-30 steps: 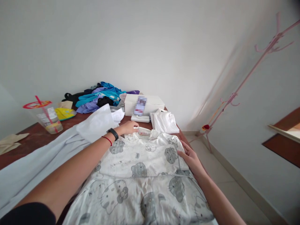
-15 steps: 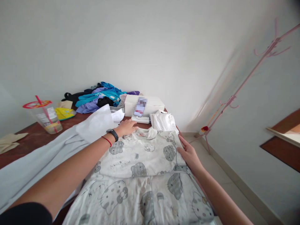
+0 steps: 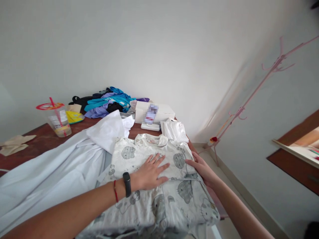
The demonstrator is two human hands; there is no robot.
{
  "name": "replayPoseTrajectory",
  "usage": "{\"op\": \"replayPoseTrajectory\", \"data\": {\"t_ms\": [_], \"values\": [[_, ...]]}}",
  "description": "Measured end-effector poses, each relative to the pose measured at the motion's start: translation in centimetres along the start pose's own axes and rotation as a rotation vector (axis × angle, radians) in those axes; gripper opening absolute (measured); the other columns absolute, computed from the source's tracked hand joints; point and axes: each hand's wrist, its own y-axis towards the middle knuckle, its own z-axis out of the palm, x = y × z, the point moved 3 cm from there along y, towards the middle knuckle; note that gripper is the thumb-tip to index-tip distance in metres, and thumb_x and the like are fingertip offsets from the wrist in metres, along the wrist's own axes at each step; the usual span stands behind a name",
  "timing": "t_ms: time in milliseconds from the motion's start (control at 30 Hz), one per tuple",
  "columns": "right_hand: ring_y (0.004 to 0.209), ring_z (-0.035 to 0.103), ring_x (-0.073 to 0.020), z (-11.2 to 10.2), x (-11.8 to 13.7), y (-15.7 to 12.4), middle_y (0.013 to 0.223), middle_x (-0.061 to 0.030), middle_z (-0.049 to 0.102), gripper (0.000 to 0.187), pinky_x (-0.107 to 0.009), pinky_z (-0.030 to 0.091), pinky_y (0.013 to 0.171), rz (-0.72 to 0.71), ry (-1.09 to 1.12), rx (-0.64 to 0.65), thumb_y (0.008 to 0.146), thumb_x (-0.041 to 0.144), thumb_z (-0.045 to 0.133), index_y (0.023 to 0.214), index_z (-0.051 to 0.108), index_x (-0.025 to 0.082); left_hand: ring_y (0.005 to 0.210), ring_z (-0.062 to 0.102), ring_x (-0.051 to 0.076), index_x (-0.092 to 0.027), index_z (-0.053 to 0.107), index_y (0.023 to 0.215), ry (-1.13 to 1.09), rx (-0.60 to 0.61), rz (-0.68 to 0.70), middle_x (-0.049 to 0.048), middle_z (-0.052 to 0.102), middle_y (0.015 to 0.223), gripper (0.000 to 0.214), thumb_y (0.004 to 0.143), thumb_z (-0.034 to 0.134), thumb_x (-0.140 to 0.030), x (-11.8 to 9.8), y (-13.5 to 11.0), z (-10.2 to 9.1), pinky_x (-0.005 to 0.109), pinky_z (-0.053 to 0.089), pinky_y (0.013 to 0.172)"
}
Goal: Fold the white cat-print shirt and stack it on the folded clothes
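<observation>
A white garment with a grey cat print [image 3: 139,156] lies spread over the near right part of a brown table [image 3: 37,142]. My left hand [image 3: 149,172] rests flat on the middle of this garment, fingers spread, a black band and a red string on the wrist. My right hand [image 3: 201,167] lies on the garment's right edge at the table's side, fingers extended and holding nothing that I can see.
A pale blue sheet [image 3: 50,179] covers the left of the table. Behind stand a plastic cup with a red straw [image 3: 56,118], a pile of blue and purple clothes [image 3: 107,103], a white box [image 3: 153,111] and folded white cloth [image 3: 174,130]. A pink rack [image 3: 249,99] leans at right.
My left hand has drawn back from the garment's collar to its middle and now lies flat. My right hand has stayed on the right edge. The view has shifted slightly.
</observation>
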Motion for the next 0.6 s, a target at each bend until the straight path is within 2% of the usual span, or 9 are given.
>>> {"op": "replayPoseTrajectory", "data": {"t_ms": [67, 167, 233, 300, 400, 500, 600], "values": [[0.100, 0.072, -0.0280, 2.0, 1.3, 0.3, 0.116, -0.0057, 0.074, 0.052, -0.041, 0.058, 0.085, -0.119, -0.124, 0.053, 0.079, 0.036, 0.073, 0.127, 0.057, 0.024, 0.154, 0.019, 0.034, -0.031, 0.056, 0.143, -0.116, -0.025, -0.014, 0.0062, 0.037, 0.161, 0.061, 0.091, 0.057, -0.063, 0.3, 0.3, -0.5, 0.056, 0.001, 0.124], [0.109, 0.067, -0.0276, 5.8, 2.4, 1.0, 0.122, -0.0060, 0.071, 0.058, -0.041, 0.053, 0.094, -0.298, -0.393, 0.135, 0.079, 0.028, 0.069, 0.135, 0.055, 0.022, 0.143, 0.043, 0.030, -0.025, 0.060, 0.137, -0.533, -0.131, -0.129, 0.0117, 0.056, 0.147, 0.059, 0.095, 0.047, -0.064, 1.3, 1.4, -2.1, 0.049, 0.023, 0.122], [0.106, 0.067, -0.0264, 8.5, 2.3, 1.6, 0.119, -0.0053, 0.072, 0.065, -0.040, 0.051, 0.093, -0.337, -0.580, 0.180, 0.077, 0.020, 0.066, 0.141, 0.052, 0.023, 0.125, 0.060, 0.029, -0.021, 0.056, 0.137, -0.853, -0.178, -0.222, 0.0147, 0.064, 0.135, 0.060, 0.097, 0.043, -0.063, 2.0, 1.9, -3.2, 0.046, 0.042, 0.109], [0.097, 0.068, -0.0254, 10.8, 1.6, 2.0, 0.114, -0.0051, 0.073, 0.070, -0.038, 0.051, 0.088, -0.326, -0.735, 0.198, 0.076, 0.016, 0.063, 0.144, 0.048, 0.024, 0.102, 0.071, 0.027, -0.022, 0.052, 0.138, -1.073, -0.145, -0.293, 0.0143, 0.068, 0.125, 0.059, 0.095, 0.049, -0.063, 2.5, 1.8, -3.6, 0.043, 0.054, 0.091], [0.098, 0.067, -0.0275, 13.1, 0.4, 2.1, 0.112, -0.0074, 0.073, 0.073, -0.036, 0.048, 0.084, -0.305, -0.903, 0.154, 0.077, 0.016, 0.062, 0.147, 0.045, 0.025, 0.084, 0.072, 0.022, -0.024, 0.051, 0.134, -1.149, -0.073, -0.365, 0.0116, 0.070, 0.115, 0.057, 0.089, 0.063, -0.057, 3.1, 1.2, -3.3, 0.035, 0.057, 0.073], [0.100, 0.065, -0.0298, 14.1, -0.3, 1.3, 0.109, -0.0102, 0.072, 0.074, -0.036, 0.045, 0.083, -0.309, -1.015, 0.085, 0.081, 0.024, 0.063, 0.151, 0.040, 0.021, 0.080, 0.072, 0.022, -0.024, 0.045, 0.137, -1.126, -0.136, -0.438, 0.0093, 0.072, 0.101, 0.059, 0.087, 0.069, -0.046, 3.8, 0.9, -2.8, 0.032, 0.057, 0.067], [0.088, 0.065, -0.0273, 13.8, -0.7, -0.2, 0.101, -0.0088, 0.071, 0.081, -0.035, 0.045, 0.079, -0.272, -1.075, 0.078, 0.083, 0.035, 0.065, 0.155, 0.034, 0.018, 0.078, 0.072, 0.024, -0.024, 0.042, 0.138, -1.092, -0.204, -0.500, 0.0082, 0.071, 0.097, 0.059, 0.085, 0.066, -0.029, 3.8, 1.0, -2.6, 0.033, 0.058, 0.064]]}}
